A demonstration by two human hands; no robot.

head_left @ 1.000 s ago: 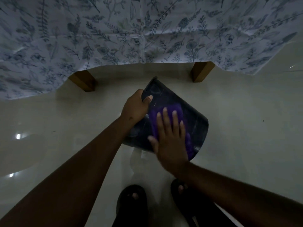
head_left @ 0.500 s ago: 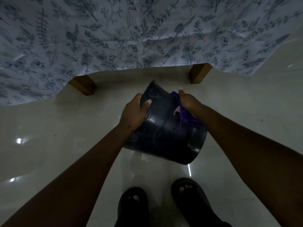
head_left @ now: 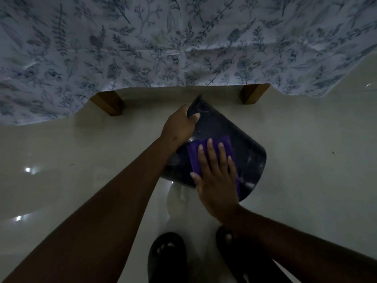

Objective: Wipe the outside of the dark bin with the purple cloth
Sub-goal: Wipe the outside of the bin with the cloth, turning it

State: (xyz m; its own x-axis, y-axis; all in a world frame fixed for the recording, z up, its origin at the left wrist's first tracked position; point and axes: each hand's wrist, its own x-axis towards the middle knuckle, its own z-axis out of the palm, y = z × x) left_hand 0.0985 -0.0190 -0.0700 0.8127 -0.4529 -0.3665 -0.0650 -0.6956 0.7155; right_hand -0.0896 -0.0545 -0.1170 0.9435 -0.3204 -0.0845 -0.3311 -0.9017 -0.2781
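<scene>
Both hands are on the dark bin point(head_left: 240, 144). The right hand point(head_left: 217, 176) has moved from its far side to lie flat, fingers spread, pressing the purple cloth point(head_left: 210, 152) on top. The left hand point(head_left: 178, 127) stays clamped on the rim.

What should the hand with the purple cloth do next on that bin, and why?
Probably slide the purple cloth toward the far end. The right hand presses it flat on the near part of the dark bin, the left hand steadies the edge, and the wall beyond the cloth looks uncovered.
</scene>
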